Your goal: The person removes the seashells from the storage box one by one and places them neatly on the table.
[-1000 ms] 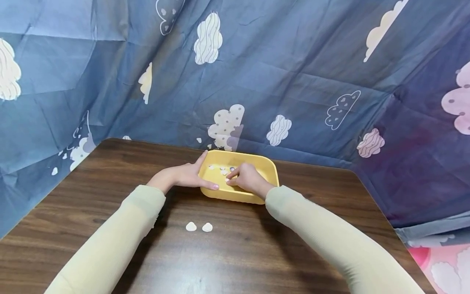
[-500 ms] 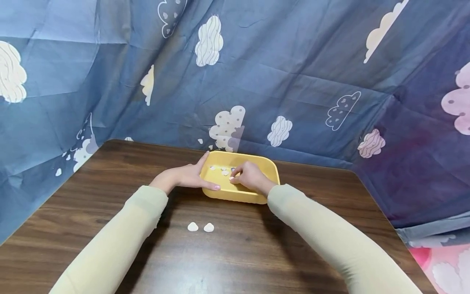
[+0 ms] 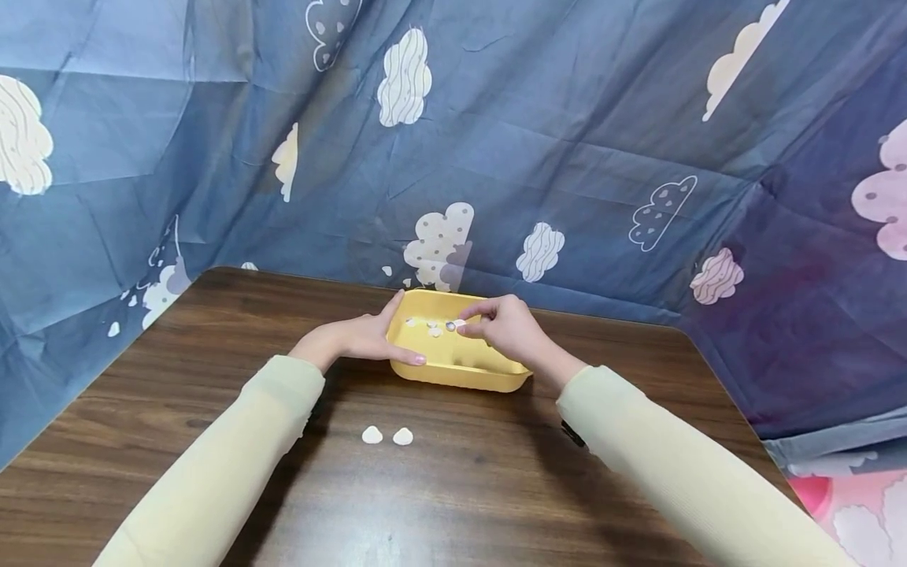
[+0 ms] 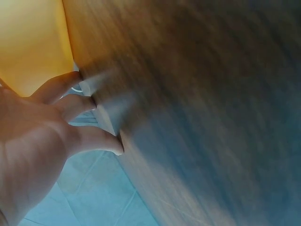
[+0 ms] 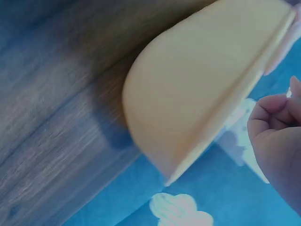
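A shallow yellow plastic tray (image 3: pixel 460 379) stands toward the back of the brown table. My left hand (image 3: pixel 361 336) holds its left end, thumb along the near wall; in the left wrist view the other fingers (image 4: pixel 94 137) stretch out over the table. Between thumb and index finger, my right hand (image 3: pixel 509 324) pinches a small white seashell (image 3: pixel 460 323) above the tray. Several small pale shells (image 3: pixel 435 331) lie inside, one of them darker (image 3: pixel 450 326). On the table nearer me, two white shells (image 3: pixel 372 435) sit side by side.
Behind the table (image 3: pixel 234 362) hangs a blue cloth (image 3: pixel 340 181) with printed clouds, close to the back edge. The tray wall (image 5: pixel 197 80) fills much of the right wrist view. The tray stands a little in front of the back edge.
My right hand has risen from the tray floor and moved right with the pinched shell. The left hand stays on the tray's end, and the two table shells have not moved.
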